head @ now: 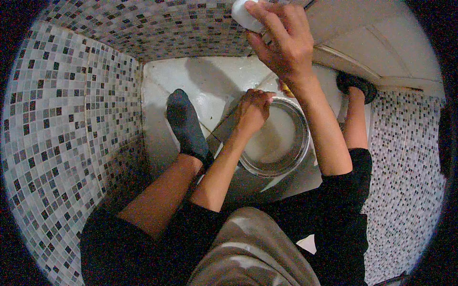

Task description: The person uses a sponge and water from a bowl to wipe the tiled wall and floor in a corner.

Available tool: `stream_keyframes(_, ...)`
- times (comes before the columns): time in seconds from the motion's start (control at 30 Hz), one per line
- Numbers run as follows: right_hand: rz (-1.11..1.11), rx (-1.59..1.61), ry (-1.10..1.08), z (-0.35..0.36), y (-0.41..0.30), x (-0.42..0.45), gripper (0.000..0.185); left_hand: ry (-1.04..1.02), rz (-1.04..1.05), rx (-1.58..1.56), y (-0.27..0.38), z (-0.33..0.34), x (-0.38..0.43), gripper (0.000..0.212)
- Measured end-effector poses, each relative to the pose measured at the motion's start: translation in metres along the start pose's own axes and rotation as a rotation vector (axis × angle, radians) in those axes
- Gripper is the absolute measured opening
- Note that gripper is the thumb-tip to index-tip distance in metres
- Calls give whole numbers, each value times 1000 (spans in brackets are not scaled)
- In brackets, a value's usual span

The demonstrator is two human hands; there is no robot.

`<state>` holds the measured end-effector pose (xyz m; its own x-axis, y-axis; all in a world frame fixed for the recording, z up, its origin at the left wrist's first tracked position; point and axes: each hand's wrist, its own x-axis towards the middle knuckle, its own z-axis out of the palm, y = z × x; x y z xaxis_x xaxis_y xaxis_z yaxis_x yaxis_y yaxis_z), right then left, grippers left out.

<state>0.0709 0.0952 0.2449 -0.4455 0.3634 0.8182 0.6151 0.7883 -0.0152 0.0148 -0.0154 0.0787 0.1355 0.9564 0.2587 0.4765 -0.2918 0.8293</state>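
A round bucket (273, 130) with clear-looking walls stands on the floor between my feet, with cloudy pale liquid inside. My left hand (253, 107) grips the bucket's far left rim, knuckles up. Raised beyond the bucket, near the tiled wall, my right hand (284, 39) has its fingers around a smooth white rounded object (245, 16). The top frame edge and my fingers hide part of that object, so its kind is unclear. A small yellow object (285, 88) shows behind the bucket, partly covered by my right forearm.
Mosaic-tiled walls rise at the left (64, 118), ahead and at the right (400, 161). Pale floor tiles (214, 78) look wet and shiny. My dark-covered left foot (184, 119) and right foot (357, 85) flank the bucket. A pale panel (386, 46) stands at the upper right.
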Motion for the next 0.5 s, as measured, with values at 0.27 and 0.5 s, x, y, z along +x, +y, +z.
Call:
stream_keyframes(0.27,-38,11,-27,19,-1,-15,54,-8,-47,31,0,-1,1,21)
stream_keyframes(0.5,-140,108,48,32,-17,5,33,-207,-40,160,2,-8,7,18)
